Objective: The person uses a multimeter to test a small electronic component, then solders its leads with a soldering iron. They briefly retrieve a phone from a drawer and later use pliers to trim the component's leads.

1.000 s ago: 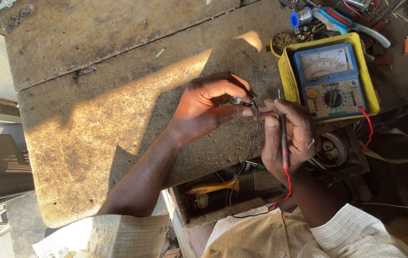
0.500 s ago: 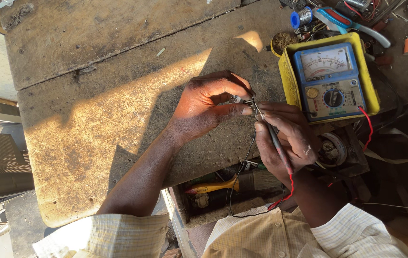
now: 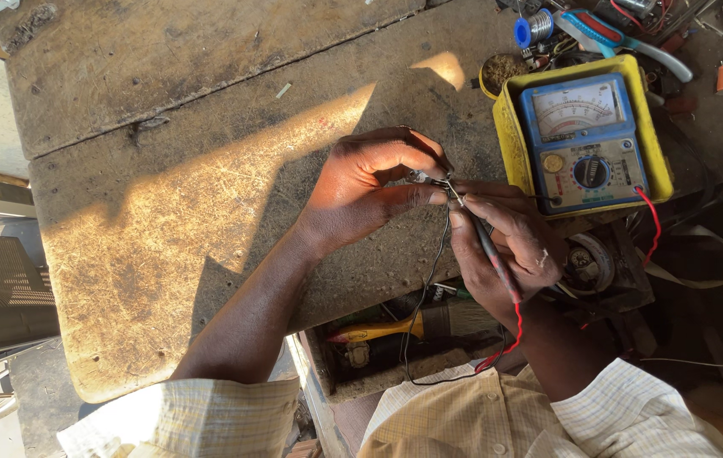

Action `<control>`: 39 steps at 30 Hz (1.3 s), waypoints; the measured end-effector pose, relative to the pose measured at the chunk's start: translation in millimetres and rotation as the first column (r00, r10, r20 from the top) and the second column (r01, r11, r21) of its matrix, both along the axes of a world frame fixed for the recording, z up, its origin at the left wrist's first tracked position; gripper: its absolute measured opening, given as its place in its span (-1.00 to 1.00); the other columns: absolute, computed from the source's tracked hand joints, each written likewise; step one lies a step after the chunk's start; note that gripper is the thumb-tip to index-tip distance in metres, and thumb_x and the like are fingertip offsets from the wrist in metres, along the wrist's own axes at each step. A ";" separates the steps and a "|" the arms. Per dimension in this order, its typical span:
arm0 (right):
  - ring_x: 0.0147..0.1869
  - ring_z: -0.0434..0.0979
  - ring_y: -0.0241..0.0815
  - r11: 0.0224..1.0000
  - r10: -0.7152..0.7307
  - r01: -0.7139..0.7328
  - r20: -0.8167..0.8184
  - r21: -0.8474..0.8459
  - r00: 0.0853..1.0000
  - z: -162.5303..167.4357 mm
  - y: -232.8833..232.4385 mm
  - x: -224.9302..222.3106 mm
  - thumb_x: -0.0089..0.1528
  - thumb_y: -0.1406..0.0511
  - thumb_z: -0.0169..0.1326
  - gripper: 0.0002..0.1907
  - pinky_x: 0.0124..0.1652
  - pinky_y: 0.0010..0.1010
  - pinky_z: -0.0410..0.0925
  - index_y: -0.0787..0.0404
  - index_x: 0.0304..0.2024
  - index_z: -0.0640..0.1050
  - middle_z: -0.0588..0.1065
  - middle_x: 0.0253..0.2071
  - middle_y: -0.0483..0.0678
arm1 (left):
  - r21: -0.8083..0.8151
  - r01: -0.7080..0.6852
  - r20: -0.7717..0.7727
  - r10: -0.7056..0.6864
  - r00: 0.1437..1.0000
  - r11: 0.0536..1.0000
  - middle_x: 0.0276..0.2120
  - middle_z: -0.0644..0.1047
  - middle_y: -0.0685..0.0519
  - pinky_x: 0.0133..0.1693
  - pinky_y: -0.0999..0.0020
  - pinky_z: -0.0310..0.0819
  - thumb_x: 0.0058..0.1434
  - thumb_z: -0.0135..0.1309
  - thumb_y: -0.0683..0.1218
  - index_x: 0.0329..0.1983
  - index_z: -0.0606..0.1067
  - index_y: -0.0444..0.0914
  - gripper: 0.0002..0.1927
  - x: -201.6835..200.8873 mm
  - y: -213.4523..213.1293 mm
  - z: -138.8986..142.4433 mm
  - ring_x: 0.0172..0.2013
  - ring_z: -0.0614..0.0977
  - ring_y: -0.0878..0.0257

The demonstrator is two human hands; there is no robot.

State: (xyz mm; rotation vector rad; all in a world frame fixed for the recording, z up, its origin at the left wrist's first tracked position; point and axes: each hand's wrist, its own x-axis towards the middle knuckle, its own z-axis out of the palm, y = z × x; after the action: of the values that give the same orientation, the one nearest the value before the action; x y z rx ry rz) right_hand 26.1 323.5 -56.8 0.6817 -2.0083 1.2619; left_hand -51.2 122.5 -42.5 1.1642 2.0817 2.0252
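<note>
Just right of the frame's centre, the left hand (image 3: 361, 191) pinches a small metal component (image 3: 419, 177) between thumb and fingertips, its grip closed on that part. The right hand (image 3: 506, 246) meets it from the lower right, its grip closed around a slim probe with a red lead (image 3: 490, 250), held like a pen, with the probe tip touching the component. A thin black wire (image 3: 429, 280) drops from the meeting point towards the lower middle of the frame.

Both hands work above the near edge of a worn, scratched wooden worktop (image 3: 192, 220). To the left of the hands the worktop is bare wood, with a band of sunlight crossing it diagonally and a long seam between planks running across the upper part. Its rounded corner lies at lower left.

The right side is crowded. A yellow-cased analogue meter with a blue face (image 3: 582, 140) lies just beside the right hand, at upper right, and a red lead leaves its lower right corner. Above it, along the top edge, lie a blue spool of solder (image 3: 533, 30) and blue-and-red-handled pliers (image 3: 624, 38). Below the hands, past the worktop's edge, an open drawer (image 3: 395, 356) holds a yellow-handled tool (image 3: 378, 329).
</note>
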 end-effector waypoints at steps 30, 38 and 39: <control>0.13 0.65 -0.11 0.994 0.075 -0.072 0.038 -0.080 0.996 -2.5 0.1 -0.9 0.33 0.62 0.14 -0.70 -0.02 -0.47 0.58 0.35 0.07 0.46 0.54 0.11 0.19 | 0.028 0.034 0.052 -0.035 0.998 0.999 0.01 0.59 0.11 0.12 0.40 0.69 0.27 0.30 -0.31 -0.03 0.56 -0.20 -0.73 -1.4 -0.2 -4.2 0.07 0.66 0.32; 0.11 0.67 -0.10 0.999 -0.045 0.045 0.003 0.004 0.999 -3.6 0.1 -1.3 0.28 0.61 0.22 -0.71 -0.05 -0.46 0.57 0.35 0.01 0.51 0.58 0.04 0.16 | 0.023 0.036 0.056 -0.037 0.998 0.999 0.00 0.59 0.11 0.11 0.41 0.69 0.27 0.32 -0.30 -0.04 0.57 -0.20 -0.74 -1.1 0.1 -1.6 0.07 0.66 0.32; 0.11 0.67 -0.10 0.999 -0.045 0.045 -0.005 0.004 0.999 -3.5 -0.3 -2.1 0.28 0.61 0.22 -0.71 -0.04 -0.45 0.58 0.35 0.01 0.51 0.58 0.04 0.16 | 0.016 0.031 0.051 -0.032 0.998 0.999 0.00 0.60 0.11 0.11 0.41 0.68 0.27 0.32 -0.30 -0.04 0.57 -0.20 -0.74 -1.0 -0.1 -1.4 0.06 0.66 0.32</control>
State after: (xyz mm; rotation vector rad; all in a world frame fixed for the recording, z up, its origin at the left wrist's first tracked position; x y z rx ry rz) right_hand 24.0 323.3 -60.3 0.6370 -2.0111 1.2290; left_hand -52.2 122.4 -43.9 1.1271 2.0154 2.0387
